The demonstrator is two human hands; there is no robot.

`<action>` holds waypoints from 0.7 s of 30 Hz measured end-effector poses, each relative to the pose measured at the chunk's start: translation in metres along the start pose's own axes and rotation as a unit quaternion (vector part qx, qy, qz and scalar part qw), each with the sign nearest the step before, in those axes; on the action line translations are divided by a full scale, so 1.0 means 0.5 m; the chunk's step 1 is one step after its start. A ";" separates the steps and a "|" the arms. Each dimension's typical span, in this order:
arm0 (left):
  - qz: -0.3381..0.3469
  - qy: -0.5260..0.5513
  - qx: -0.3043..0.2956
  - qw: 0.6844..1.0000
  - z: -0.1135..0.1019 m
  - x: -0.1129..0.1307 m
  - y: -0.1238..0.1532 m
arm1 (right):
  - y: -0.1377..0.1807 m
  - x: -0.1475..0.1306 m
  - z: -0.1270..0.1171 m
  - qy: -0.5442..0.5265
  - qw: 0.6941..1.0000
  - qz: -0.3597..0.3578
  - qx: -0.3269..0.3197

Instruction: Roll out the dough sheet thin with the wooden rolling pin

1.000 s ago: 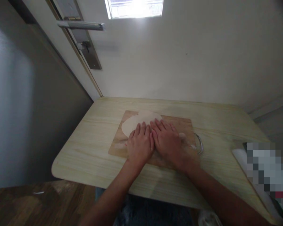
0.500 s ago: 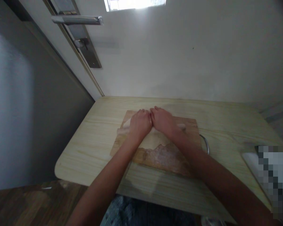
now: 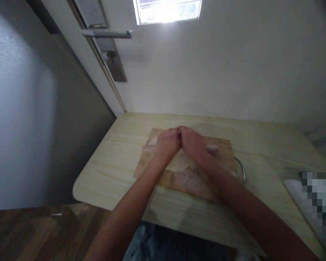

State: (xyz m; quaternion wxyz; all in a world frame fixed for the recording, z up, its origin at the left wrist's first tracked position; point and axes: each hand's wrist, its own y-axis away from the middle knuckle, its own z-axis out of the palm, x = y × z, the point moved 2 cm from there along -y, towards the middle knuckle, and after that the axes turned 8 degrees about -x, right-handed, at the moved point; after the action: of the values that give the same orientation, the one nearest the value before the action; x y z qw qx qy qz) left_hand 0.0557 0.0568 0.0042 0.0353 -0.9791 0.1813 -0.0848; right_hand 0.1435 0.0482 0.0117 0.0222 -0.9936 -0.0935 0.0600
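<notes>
My left hand [image 3: 168, 142] and my right hand [image 3: 190, 139] sit side by side over the middle of a wooden rolling pin [image 3: 212, 148], fingers curled down around it. The pin's two ends stick out past my hands; its middle is hidden under them. Beneath the pin lies a pale, flattened sheet of dough [image 3: 179, 162] with an uneven near edge. The dough rests on a wooden cutting board [image 3: 165, 178] dusted with flour along its near side, and my right forearm crosses the board's right part.
A metal handle [image 3: 242, 170] juts from the board's right side. The board stands on a light wooden table [image 3: 103, 170] against a white door [image 3: 206, 79] with a lever handle [image 3: 108, 33]. At the table's right lies a pixelated object [image 3: 319, 203].
My fingers have curled down more over the rolling pin, and the pin appears slightly nearer to me on the board. The camera view has shifted, so the scene sits further right.
</notes>
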 end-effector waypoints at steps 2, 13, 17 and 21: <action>-0.003 -0.002 0.005 1.000 -0.002 0.000 0.006 | 0.017 -0.006 0.005 0.001 1.000 0.017 0.006; -0.036 0.003 0.032 0.999 0.006 0.013 0.063 | 0.058 -0.023 0.013 0.009 1.000 -0.021 0.014; -0.039 0.002 0.027 0.999 0.007 0.009 0.049 | 0.037 -0.015 0.010 0.005 1.000 -0.016 -0.003; -0.051 0.002 -0.002 0.999 0.005 -0.004 0.015 | 0.006 -0.007 0.007 0.003 1.000 -0.017 -0.017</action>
State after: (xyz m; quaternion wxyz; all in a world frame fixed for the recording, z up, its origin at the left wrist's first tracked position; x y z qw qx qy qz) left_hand 0.0518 0.0508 0.0005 0.0291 -0.9870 0.1316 -0.0881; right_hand 0.1400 0.0445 0.0084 0.0067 -0.9922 -0.1113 0.0553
